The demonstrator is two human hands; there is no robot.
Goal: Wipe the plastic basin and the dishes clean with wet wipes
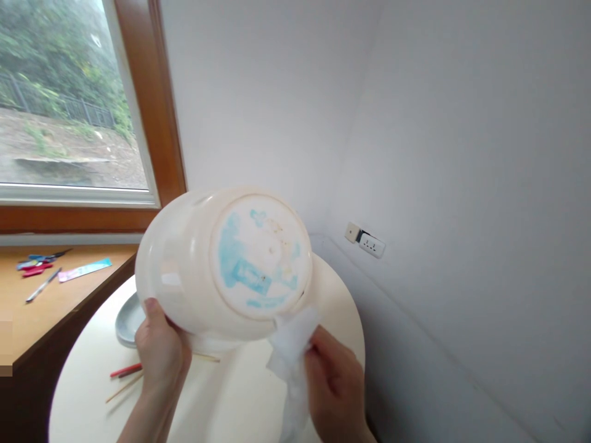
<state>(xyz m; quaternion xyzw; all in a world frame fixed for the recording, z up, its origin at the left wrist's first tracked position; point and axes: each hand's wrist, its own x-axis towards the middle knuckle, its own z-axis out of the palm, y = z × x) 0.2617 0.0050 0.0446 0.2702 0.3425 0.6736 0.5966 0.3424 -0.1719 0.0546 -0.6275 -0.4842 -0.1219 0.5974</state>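
A large whitish plastic bucket is tipped on its side above the round table, its base facing me. Blue smears and a few brownish specks mark the base. My left hand grips the bucket low on its left, thumb on the outer wall and the other fingers partly hidden. Pinched in my right hand is a white tissue, crumpled and hanging down, close to the lower right of the base. Whether the tissue touches the bucket I cannot tell.
The white round table carries a grey dish and several thin sticks. On the wooden desk at left lie a pen, a pastel strip and red and blue items. A socket is on the wall.
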